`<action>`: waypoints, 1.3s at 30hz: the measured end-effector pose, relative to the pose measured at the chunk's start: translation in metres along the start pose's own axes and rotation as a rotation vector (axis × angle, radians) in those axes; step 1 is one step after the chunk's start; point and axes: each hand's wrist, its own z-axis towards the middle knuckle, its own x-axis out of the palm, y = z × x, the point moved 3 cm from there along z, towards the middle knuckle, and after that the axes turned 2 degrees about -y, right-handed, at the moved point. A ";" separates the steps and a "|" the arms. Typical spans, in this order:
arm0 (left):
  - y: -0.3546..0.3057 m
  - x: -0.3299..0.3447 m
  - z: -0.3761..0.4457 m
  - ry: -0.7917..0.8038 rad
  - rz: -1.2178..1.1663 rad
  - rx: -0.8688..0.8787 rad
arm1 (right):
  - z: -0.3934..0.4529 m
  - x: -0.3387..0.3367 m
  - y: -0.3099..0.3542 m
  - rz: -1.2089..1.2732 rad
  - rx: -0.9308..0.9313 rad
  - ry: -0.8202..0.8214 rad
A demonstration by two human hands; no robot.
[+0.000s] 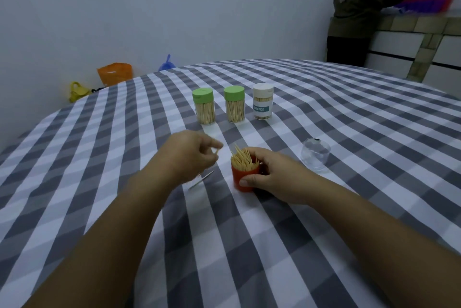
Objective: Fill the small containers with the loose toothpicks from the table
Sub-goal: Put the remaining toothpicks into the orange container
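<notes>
My right hand (pixel 272 174) grips a small red container (pixel 241 179) standing on the checked tablecloth (pixel 324 208); toothpicks (pixel 243 159) stick up out of its open top. My left hand (pixel 190 155) hovers just left of it, fingers pinched on a toothpick (pixel 216 152). A loose toothpick (pixel 201 180) lies on the cloth below my left hand. Further back stand two clear containers with green lids (pixel 203 105) (pixel 234 103) and one with a white lid (pixel 262 101), all holding toothpicks.
A clear plastic lid or cup (pixel 315 156) lies to the right of the red container. Orange (pixel 114 73), yellow (pixel 77 91) and blue (pixel 166 64) bags sit on the floor beyond the table. A person (pixel 359 10) stands at a counter at the far right.
</notes>
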 end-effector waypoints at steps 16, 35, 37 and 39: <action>0.012 0.023 0.009 0.173 0.291 -0.195 | 0.000 0.000 -0.001 -0.009 -0.009 -0.002; -0.010 0.023 0.003 -0.047 -0.288 0.162 | 0.000 -0.001 -0.002 0.007 -0.024 -0.010; -0.010 0.026 0.004 0.006 -0.252 0.175 | 0.001 -0.001 -0.002 0.019 -0.034 -0.011; -0.011 0.027 0.002 0.054 -0.271 0.191 | 0.000 -0.003 -0.002 0.051 -0.045 -0.016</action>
